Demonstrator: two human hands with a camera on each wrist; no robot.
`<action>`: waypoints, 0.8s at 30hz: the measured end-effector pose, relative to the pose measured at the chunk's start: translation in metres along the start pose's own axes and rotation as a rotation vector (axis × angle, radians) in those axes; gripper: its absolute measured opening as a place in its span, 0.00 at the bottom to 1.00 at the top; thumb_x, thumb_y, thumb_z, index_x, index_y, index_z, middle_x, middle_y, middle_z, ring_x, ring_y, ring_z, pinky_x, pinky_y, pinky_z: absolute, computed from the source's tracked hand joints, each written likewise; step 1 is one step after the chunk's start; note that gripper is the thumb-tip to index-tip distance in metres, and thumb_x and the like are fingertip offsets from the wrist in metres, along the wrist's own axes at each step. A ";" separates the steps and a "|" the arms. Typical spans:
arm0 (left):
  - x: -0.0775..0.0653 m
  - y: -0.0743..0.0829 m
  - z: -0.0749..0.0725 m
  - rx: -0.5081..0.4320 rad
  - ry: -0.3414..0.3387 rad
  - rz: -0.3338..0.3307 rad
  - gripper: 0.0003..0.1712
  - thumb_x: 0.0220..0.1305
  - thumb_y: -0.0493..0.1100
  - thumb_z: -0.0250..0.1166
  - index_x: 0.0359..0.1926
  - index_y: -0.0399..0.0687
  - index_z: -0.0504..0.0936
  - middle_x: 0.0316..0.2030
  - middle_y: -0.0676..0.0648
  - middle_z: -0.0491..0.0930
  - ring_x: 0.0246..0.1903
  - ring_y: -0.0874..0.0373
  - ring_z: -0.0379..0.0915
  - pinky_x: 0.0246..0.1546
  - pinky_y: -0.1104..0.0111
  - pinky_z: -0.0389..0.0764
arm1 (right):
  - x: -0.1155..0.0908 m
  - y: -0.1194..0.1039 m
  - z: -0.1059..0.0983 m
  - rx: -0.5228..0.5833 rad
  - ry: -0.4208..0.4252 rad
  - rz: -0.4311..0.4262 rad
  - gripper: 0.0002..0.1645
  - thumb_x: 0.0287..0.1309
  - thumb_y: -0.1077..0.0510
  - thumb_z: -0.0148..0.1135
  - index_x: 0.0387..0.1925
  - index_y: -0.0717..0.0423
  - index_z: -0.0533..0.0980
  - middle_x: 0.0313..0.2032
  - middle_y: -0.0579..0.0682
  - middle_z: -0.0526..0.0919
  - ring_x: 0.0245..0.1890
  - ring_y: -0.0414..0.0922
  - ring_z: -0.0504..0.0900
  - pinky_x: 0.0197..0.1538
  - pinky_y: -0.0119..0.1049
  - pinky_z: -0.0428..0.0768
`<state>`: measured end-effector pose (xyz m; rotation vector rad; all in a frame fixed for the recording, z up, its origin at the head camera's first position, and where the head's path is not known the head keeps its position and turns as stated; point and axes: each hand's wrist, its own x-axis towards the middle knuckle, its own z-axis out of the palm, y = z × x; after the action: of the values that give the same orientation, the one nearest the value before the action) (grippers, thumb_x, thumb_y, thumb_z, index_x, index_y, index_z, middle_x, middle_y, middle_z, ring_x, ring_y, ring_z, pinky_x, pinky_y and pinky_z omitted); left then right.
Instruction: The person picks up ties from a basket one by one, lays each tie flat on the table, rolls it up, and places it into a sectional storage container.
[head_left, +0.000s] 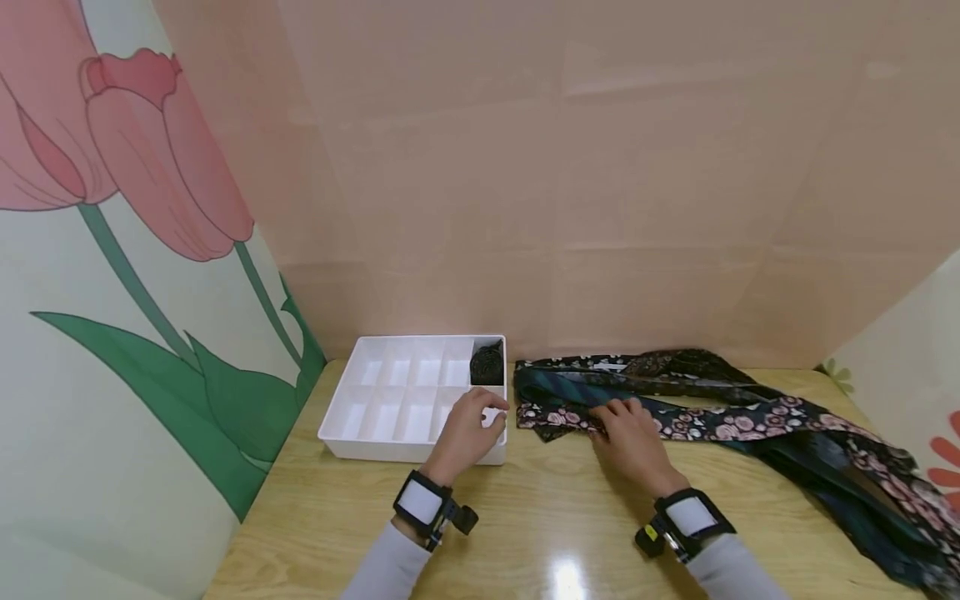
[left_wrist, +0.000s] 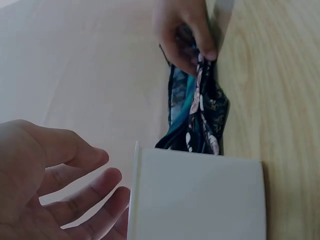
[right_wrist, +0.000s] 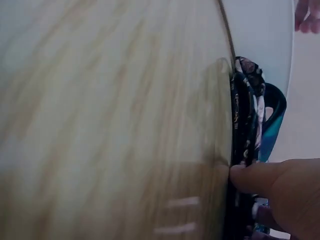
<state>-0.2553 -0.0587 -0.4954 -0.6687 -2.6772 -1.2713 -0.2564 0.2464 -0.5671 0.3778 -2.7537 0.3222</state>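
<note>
My left hand (head_left: 468, 423) hovers over the right end of a white compartment box (head_left: 360, 451), fingers loosely bent and holding nothing. In the left wrist view, that hand's fingers (left_wrist: 100, 187) are beside the box's wall. A dark rolled-up cloth (head_left: 487, 364) sits in the back right compartment. To the right of the box, long narrow scarves lie folded over in a pile. My right hand (head_left: 632, 440) pinches the front pink-flowered dark scarf (head_left: 738, 423) near its folded left end. Behind it lies a blue-green striped scarf (head_left: 558, 388).
The scarves trail off toward the front right corner of the wooden table (head_left: 525, 533). A brown paper-like wall (head_left: 562, 208) rises right behind the box and pile. A panel with painted tulips (head_left: 165, 158) stands along the left side.
</note>
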 end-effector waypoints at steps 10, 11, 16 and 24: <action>-0.018 0.006 0.010 0.066 -0.014 0.074 0.09 0.74 0.38 0.65 0.50 0.45 0.90 0.49 0.47 0.84 0.53 0.50 0.79 0.51 0.63 0.81 | -0.003 -0.002 -0.007 0.030 -0.006 -0.015 0.11 0.69 0.56 0.65 0.46 0.57 0.86 0.44 0.55 0.90 0.46 0.58 0.85 0.55 0.62 0.78; -0.019 0.007 0.012 0.075 -0.014 0.075 0.09 0.74 0.38 0.66 0.50 0.46 0.90 0.49 0.47 0.84 0.53 0.51 0.78 0.52 0.63 0.81 | -0.004 -0.005 -0.009 0.050 -0.008 -0.019 0.09 0.70 0.56 0.64 0.44 0.55 0.86 0.41 0.53 0.90 0.42 0.55 0.85 0.53 0.60 0.79; -0.022 0.008 0.017 0.087 -0.046 0.084 0.12 0.74 0.39 0.67 0.55 0.48 0.87 0.55 0.49 0.82 0.58 0.53 0.75 0.59 0.62 0.81 | -0.011 -0.021 -0.021 0.136 -0.043 -0.046 0.04 0.71 0.56 0.64 0.41 0.47 0.84 0.35 0.43 0.88 0.29 0.39 0.81 0.39 0.46 0.81; -0.029 0.020 0.033 0.236 -0.190 0.236 0.25 0.71 0.50 0.71 0.65 0.49 0.82 0.69 0.45 0.77 0.72 0.50 0.71 0.75 0.58 0.71 | -0.023 -0.048 -0.043 0.251 -0.154 -0.071 0.06 0.74 0.55 0.62 0.39 0.39 0.81 0.26 0.33 0.77 0.25 0.31 0.70 0.31 0.31 0.69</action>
<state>-0.2181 -0.0327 -0.5100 -1.0779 -2.7292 -0.8570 -0.2081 0.2179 -0.5276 0.5852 -2.8464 0.6488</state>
